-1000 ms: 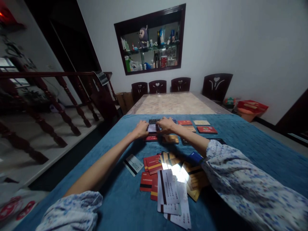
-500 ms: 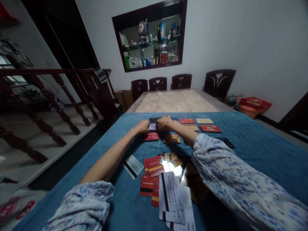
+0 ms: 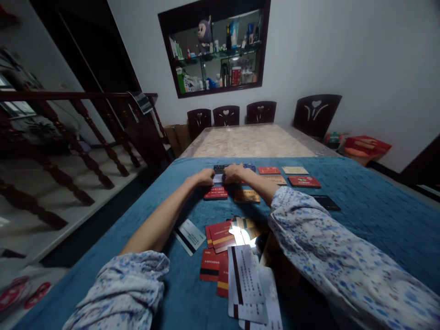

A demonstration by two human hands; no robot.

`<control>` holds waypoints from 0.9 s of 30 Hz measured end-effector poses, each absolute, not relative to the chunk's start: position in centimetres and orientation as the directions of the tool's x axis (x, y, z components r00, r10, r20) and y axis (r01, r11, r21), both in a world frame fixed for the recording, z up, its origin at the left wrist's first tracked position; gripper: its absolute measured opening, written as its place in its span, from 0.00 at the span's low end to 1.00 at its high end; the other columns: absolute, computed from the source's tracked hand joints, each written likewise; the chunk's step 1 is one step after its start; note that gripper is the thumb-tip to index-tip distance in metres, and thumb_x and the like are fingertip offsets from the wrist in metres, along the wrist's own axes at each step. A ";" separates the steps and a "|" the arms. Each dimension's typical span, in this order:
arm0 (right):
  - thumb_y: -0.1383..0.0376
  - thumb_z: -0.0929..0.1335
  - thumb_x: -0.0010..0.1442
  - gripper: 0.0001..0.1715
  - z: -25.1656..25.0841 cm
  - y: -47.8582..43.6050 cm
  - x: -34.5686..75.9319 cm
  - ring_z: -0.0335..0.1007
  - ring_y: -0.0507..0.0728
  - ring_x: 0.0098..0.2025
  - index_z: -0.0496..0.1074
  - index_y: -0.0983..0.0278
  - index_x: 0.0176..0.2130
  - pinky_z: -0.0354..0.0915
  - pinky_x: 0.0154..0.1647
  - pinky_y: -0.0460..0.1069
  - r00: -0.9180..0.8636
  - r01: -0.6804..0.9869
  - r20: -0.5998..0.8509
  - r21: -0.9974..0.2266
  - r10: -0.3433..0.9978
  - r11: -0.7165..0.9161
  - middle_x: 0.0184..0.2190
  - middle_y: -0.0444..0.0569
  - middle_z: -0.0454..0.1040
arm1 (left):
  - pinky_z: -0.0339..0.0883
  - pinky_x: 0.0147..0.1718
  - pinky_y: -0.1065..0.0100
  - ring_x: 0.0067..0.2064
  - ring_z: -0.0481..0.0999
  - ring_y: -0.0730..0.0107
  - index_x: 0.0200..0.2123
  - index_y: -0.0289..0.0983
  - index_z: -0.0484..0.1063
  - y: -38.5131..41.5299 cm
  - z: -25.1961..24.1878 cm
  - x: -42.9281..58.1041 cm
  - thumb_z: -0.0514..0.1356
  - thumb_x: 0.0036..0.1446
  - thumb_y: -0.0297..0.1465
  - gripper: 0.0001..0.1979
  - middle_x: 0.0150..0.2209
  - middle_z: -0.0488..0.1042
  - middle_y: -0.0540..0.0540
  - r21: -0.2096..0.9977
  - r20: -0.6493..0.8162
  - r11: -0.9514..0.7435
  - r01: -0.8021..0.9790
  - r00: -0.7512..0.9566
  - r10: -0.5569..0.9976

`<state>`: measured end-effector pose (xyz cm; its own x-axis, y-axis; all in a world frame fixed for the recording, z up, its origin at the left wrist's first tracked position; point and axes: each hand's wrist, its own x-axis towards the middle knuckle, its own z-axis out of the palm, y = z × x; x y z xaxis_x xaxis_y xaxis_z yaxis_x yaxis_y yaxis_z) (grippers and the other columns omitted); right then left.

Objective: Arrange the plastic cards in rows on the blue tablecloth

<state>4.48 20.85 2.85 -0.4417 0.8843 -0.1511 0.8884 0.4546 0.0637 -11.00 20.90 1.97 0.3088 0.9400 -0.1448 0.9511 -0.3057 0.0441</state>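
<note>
My left hand (image 3: 205, 177) and my right hand (image 3: 234, 173) reach to the far rows of cards. Their fingers close on opposite ends of a pale stack of cards (image 3: 218, 179), partly hidden by the hands. Just behind it lie a dark card (image 3: 220, 167) and a blue card (image 3: 252, 167). On the near side are a red stack (image 3: 216, 193) and a gold stack (image 3: 246, 196). Closer to me, loose cards overlap: white cards (image 3: 244, 275), red cards (image 3: 220, 236) and gold cards (image 3: 252, 227). One silver card (image 3: 190, 236) lies apart, left of them.
A blue cloth (image 3: 165, 284) covers the near table. To the right lie red cards (image 3: 304, 182), a cream card (image 3: 294, 170) and a black card (image 3: 325, 202). Chairs (image 3: 261, 113) stand beyond the table; a wooden railing (image 3: 75, 96) runs along the left.
The view has tilted down slightly. Both hands stay at the pale stack, with only small finger shifts; the other cards lie as before.
</note>
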 end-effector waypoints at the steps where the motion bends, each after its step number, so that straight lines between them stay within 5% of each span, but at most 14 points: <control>1: 0.64 0.68 0.51 0.32 2.8 20.8 4.4 0.63 0.71 0.60 0.72 0.64 0.56 0.60 0.58 0.67 -0.433 0.893 -0.156 0.061 0.888 0.446 0.55 0.62 0.72 | 0.69 0.38 0.72 0.41 0.76 0.62 0.40 0.34 0.77 21.0 2.0 -11.0 0.62 0.44 0.25 0.16 0.38 0.79 0.46 0.045 -0.156 -0.300 0.953 0.303 0.940; 18: 0.60 0.71 0.51 0.29 3.7 19.6 4.0 0.61 0.73 0.62 0.74 0.66 0.53 0.64 0.56 0.64 -0.411 0.904 -0.193 0.037 0.891 0.425 0.53 0.63 0.74 | 0.69 0.34 0.74 0.37 0.76 0.65 0.39 0.34 0.76 20.9 1.4 -10.8 0.59 0.42 0.21 0.17 0.35 0.79 0.46 0.047 -0.159 -0.287 0.957 0.291 0.944; 27: 0.60 0.71 0.52 0.30 3.7 19.6 4.3 0.67 0.71 0.57 0.73 0.65 0.54 0.67 0.51 0.61 -0.406 0.904 -0.188 0.061 0.894 0.423 0.52 0.63 0.74 | 0.67 0.32 0.73 0.34 0.75 0.67 0.38 0.33 0.76 20.3 1.8 -11.5 0.57 0.43 0.22 0.16 0.33 0.78 0.46 0.096 -0.126 -0.297 0.950 0.308 0.943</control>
<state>4.34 19.58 3.73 -0.4058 0.8945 -0.1876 0.9041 0.4229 0.0609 -11.53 20.25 1.84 0.3075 0.9431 -0.1264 0.9501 -0.2970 0.0955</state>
